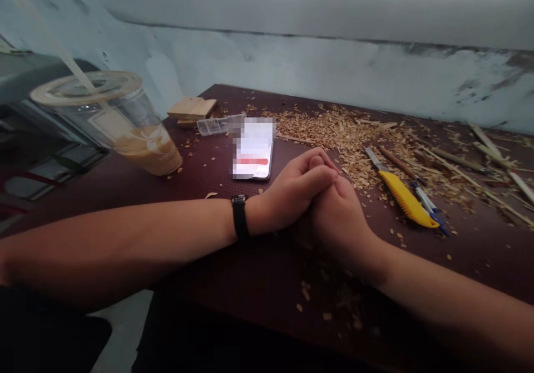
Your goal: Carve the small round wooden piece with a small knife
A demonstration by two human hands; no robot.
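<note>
My left hand (294, 189) and my right hand (340, 214) rest together on the dark brown table (258, 273). The left hand's fingers wrap over the right hand, which is curled under it. Neither hand holds an object. A black band sits on my left wrist (239, 217). Just right of the hands lies a yellow utility knife (403, 195) with its blade out. A phone (253, 149) lies screen up just beyond my left hand.
A plastic cup (125, 131) with a lid, straw and brown drink stands at the left. Small wood blocks (194, 109) and a clear case (217, 125) lie behind the phone. Wood shavings (346, 133), thin sticks (471, 164) and a blue pen (428, 203) cover the right side.
</note>
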